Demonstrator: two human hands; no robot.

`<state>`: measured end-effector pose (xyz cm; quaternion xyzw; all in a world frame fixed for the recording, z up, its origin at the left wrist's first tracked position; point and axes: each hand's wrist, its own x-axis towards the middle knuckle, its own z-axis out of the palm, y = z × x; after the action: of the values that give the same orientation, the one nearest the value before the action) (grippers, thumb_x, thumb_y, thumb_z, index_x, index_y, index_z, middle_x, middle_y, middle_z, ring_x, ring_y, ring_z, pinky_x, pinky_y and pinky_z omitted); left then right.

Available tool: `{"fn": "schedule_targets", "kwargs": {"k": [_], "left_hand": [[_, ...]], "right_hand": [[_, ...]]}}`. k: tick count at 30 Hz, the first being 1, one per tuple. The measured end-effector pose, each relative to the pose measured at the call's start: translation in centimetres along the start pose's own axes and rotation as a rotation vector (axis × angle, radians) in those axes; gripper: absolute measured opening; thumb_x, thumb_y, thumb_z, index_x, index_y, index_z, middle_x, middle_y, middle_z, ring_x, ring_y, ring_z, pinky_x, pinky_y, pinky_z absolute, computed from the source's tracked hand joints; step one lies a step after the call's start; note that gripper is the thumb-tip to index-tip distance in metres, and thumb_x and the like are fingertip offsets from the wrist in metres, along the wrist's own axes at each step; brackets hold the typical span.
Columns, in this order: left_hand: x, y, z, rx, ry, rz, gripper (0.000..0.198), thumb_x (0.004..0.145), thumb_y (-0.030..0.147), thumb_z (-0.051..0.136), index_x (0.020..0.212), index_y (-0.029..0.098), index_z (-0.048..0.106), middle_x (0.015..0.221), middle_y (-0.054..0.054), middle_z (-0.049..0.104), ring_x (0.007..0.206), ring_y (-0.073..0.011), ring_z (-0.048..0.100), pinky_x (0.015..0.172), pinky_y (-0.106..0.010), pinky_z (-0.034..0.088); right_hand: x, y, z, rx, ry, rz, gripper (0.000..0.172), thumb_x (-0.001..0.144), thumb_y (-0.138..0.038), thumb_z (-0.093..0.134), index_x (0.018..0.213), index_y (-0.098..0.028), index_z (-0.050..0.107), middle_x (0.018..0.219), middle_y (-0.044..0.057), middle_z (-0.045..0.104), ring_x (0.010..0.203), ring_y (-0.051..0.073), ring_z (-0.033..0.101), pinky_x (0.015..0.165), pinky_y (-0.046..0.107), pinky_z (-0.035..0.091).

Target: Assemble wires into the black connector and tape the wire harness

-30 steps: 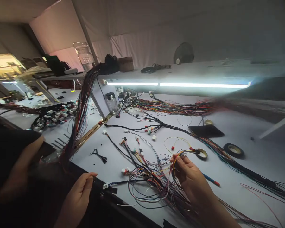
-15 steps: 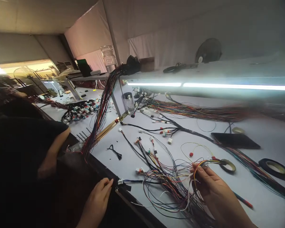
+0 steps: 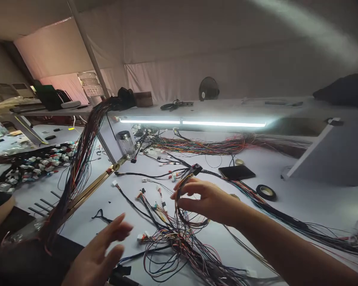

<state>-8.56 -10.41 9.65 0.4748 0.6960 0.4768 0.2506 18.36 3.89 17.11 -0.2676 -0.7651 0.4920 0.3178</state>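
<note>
White connectors (image 3: 44, 161) lie heaped at the far left, and below them a co-worker's forearm (image 3: 1, 212) shows at the picture's edge. A thick bundle of wires (image 3: 82, 149) hangs from the shelf (image 3: 232, 108), running down past a few thin metal rods (image 3: 43, 206) and a brass-coloured bar (image 3: 91, 188). Next comes the left hand (image 3: 103, 248), low over the near edge of the tabletop (image 3: 104, 196), with thumb and fingers spread apart and nothing in its grip. Just beyond its fingertips is a small black loop of cord (image 3: 100, 215). Further back, a lidded clear jar (image 3: 127, 145) leans slightly by the shelf support. To the right of the left hand spreads a loose tangle of coloured wires (image 3: 179, 238), its branches ending in small plugs. Above this tangle, the right hand (image 3: 203, 198) has its fingers curled and thumb opposed around a dark, bending cable (image 3: 179, 212); the black connector (image 3: 197, 169) at the cable's end sticks up past the fingers. Beyond that hand lie a flat black device (image 3: 237, 172) and, farther right, a roll of black tape (image 3: 266, 192) near a long dark harness (image 3: 286, 216).
</note>
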Motion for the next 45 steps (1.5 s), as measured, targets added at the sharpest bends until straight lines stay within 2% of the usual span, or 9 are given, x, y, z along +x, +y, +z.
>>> {"fn": "schedule_targets", "kwargs": {"k": [2,5,9,14,19,23,29,36,45], "left_hand": [[1.2,4.6,3.9,-0.330,-0.313,0.000,0.072,0.065,0.066,0.069,0.124,0.025,0.060,0.111,-0.009,0.069,0.097,-0.0287,0.064,0.082,-0.039,0.053],[2.2,8.1,8.0,-0.441,-0.591,-0.163,0.044,0.077,0.054,0.067,0.095,0.015,0.072,0.090,-0.011,0.072,0.083,-0.0223,0.065,0.079,-0.036,0.052],[3.3,7.2,7.9,-0.729,-0.389,-0.285,0.030,0.077,0.038,0.073,0.095,0.014,0.070,0.086,-0.008,0.070,0.073,-0.0166,0.065,0.072,-0.030,0.053],[4.3,4.1,6.4,-1.045,-0.083,-0.566,0.023,0.084,0.019,0.066,0.106,0.015,0.066,0.093,-0.005,0.067,0.072,-0.0107,0.065,0.072,-0.023,0.055],[3.2,1.5,8.9,-1.147,-0.396,-0.767,0.034,0.086,0.041,0.063,0.100,0.011,0.066,0.099,-0.010,0.066,0.081,-0.0180,0.065,0.068,-0.029,0.055],[2.9,1.2,10.0,-1.034,-0.287,-0.718,0.013,0.076,0.022,0.074,0.082,0.012,0.067,0.081,-0.004,0.066,0.070,-0.0130,0.062,0.063,-0.024,0.050],[2.7,2.4,10.6,-0.990,-0.473,-0.496,0.019,0.067,0.019,0.077,0.082,0.013,0.067,0.078,-0.005,0.065,0.075,-0.0175,0.061,0.075,-0.030,0.047],[3.0,0.9,10.9,-0.689,-0.429,-0.379,0.026,0.074,0.035,0.075,0.081,0.012,0.065,0.075,-0.005,0.066,0.071,-0.0165,0.058,0.072,-0.030,0.043],[2.7,0.1,10.1,-0.760,-0.476,-0.490,0.057,0.058,0.033,0.087,0.108,0.016,0.066,0.075,0.001,0.059,0.067,-0.0123,0.054,0.066,-0.026,0.041]], "right_hand": [[1.6,-2.3,0.8,-0.056,-0.067,-0.110,0.009,0.081,-0.026,0.069,0.086,-0.027,0.077,0.095,0.001,0.068,0.092,0.019,0.062,0.087,0.033,0.045],[3.0,-3.1,1.2,-0.092,-0.069,-0.133,0.017,0.085,-0.030,0.064,0.098,-0.026,0.075,0.102,0.003,0.067,0.087,0.018,0.064,0.080,0.031,0.048],[1.8,0.7,-0.5,-0.197,-0.157,-0.053,0.033,0.089,-0.032,0.058,0.121,-0.029,0.065,0.104,0.004,0.071,0.092,0.020,0.064,0.078,0.032,0.048],[-0.6,7.0,0.0,-0.166,-0.162,0.162,0.014,0.085,-0.027,0.059,0.082,-0.021,0.072,0.074,0.001,0.069,0.070,0.016,0.063,0.065,0.025,0.047],[-1.4,9.1,4.8,0.110,0.036,0.362,0.005,0.080,-0.020,0.057,0.080,-0.018,0.062,0.062,-0.004,0.060,0.055,0.013,0.060,0.052,0.021,0.043],[-1.9,8.9,6.4,0.129,-0.020,0.429,0.019,0.085,-0.031,0.055,0.070,-0.019,0.054,0.053,-0.006,0.053,0.045,0.011,0.056,0.044,0.020,0.037],[-1.9,8.5,6.5,0.104,-0.073,0.438,0.021,0.087,-0.034,0.052,0.073,-0.019,0.057,0.060,-0.004,0.057,0.051,0.011,0.054,0.048,0.021,0.036],[-1.8,8.2,5.8,-0.242,-0.110,0.333,0.037,0.091,-0.042,0.046,0.063,-0.019,0.054,0.059,-0.004,0.049,0.056,0.012,0.041,0.053,0.024,0.028],[-1.0,10.2,2.6,0.271,0.326,0.436,0.031,0.088,-0.046,0.050,0.092,-0.018,0.062,0.081,0.004,0.065,0.075,0.018,0.059,0.071,0.031,0.047]]}}
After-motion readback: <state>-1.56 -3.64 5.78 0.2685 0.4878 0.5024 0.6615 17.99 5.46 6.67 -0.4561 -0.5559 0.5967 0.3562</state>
